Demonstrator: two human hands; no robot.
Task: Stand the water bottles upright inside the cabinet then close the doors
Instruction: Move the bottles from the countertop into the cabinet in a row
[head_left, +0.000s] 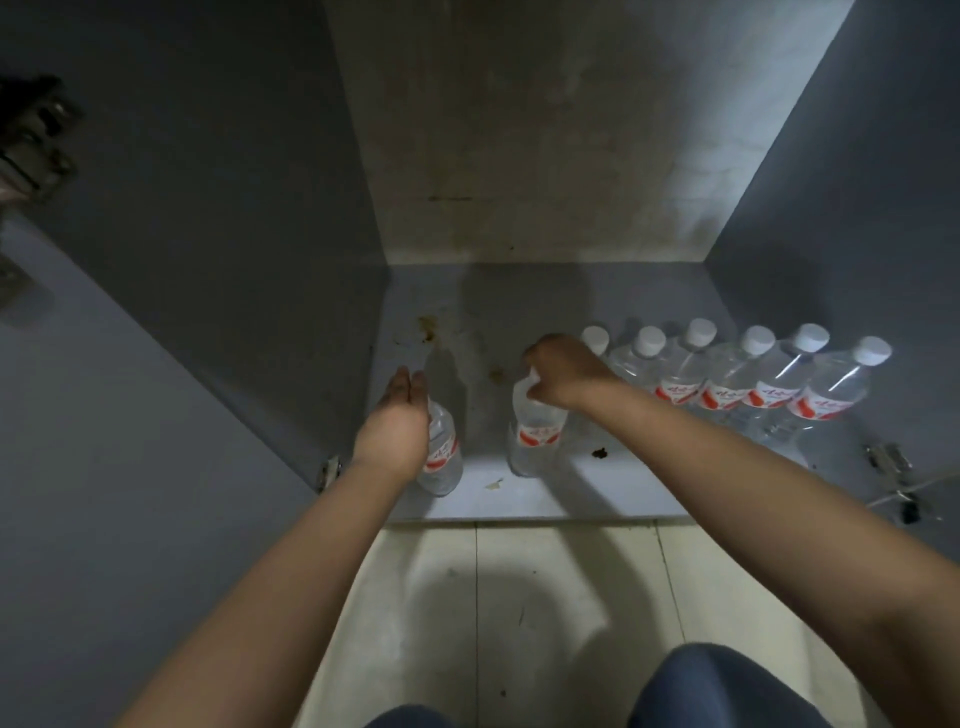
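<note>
Two bottles stand apart from the rest near the front of the cabinet floor (597, 488), one under each hand. The left hand (397, 423) lies with fingers straight and together against the left side of the left bottle (441, 457); its grip is open, the palm touching the bottle's shoulder and hiding the cap. That bottle leans slightly, its base near the front edge. The right hand (563, 371) has its fingers curled over the top of the middle bottle (535, 434), a closed grip round the neck and cap, so the cap is hidden beneath the knuckles and the body hangs straight below the hand, base on the cabinet floor. Just behind and to the right of that hand, a row of six bottles (727, 384) stands upright, white caps showing, touching one another and running toward the right wall. Both doors are open; a hinge (891, 460) shows at the lower right.
</note>
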